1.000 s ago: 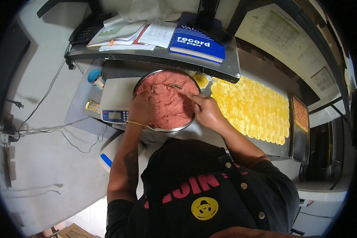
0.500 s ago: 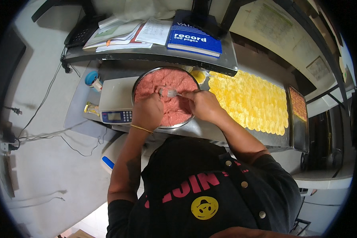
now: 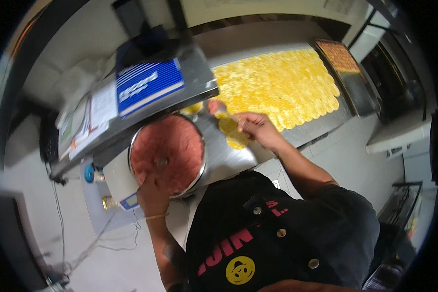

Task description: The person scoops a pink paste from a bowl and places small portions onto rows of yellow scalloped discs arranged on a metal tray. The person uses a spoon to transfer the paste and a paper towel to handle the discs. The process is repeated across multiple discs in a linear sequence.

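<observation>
A round metal bowl full of pink ground meat stands on the scale. My left hand is closed over the bowl's near side, around what looks like a spoon with its tip on the meat; blur hides the detail. To the right, my right hand grips a metal spoon carrying a lump of pink meat. That spoon hovers by the near left end of many overlapping thin yellow discs, which look like dumpling wrappers. A few separate discs lie just below my right hand.
A dark raised shelf juts over the bowl's far side, bearing a blue record book and loose papers. The scale sits under the bowl. At the far right is a dark tray partly filled with reddish pieces.
My right hand has left the bowl and moved right to the yellow discs with meat on its spoon. My left hand stays at the bowl, lower down. The view has swung to the right.
</observation>
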`<action>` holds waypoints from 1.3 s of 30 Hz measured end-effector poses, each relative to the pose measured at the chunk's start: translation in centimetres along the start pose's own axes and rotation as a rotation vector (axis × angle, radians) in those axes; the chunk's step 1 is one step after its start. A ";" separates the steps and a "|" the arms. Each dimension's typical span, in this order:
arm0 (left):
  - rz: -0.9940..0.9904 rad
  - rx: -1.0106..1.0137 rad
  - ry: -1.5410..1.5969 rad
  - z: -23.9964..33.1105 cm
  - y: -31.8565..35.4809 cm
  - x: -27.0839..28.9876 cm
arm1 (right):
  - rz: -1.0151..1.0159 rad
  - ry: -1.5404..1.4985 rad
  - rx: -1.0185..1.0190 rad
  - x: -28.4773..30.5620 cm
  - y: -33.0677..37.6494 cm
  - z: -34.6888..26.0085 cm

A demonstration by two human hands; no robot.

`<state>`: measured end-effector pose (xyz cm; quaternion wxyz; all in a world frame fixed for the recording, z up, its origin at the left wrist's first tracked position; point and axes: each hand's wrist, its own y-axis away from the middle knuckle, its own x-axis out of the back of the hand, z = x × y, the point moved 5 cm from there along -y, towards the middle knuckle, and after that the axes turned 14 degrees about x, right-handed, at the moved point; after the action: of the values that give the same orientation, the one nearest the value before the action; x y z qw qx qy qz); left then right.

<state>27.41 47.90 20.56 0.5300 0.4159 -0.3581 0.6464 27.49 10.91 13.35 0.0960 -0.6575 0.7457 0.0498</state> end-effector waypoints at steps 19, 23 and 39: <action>-0.011 0.083 -0.277 2.3 0.5 1.1 | 0.423 0.660 0.364 9.9 -12.7 5.8; -0.118 -0.004 -0.274 2.8 0.4 1.3 | 0.056 0.791 0.396 6.7 -6.1 3.2; 0.043 -0.087 -0.106 -1.5 2.8 2.1 | -0.807 1.557 0.994 -21.8 -7.9 -3.9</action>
<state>24.28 49.52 21.82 0.5138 0.4183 -0.4223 0.6186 37.60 30.24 22.08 -0.1447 -0.5958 0.2588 -0.7464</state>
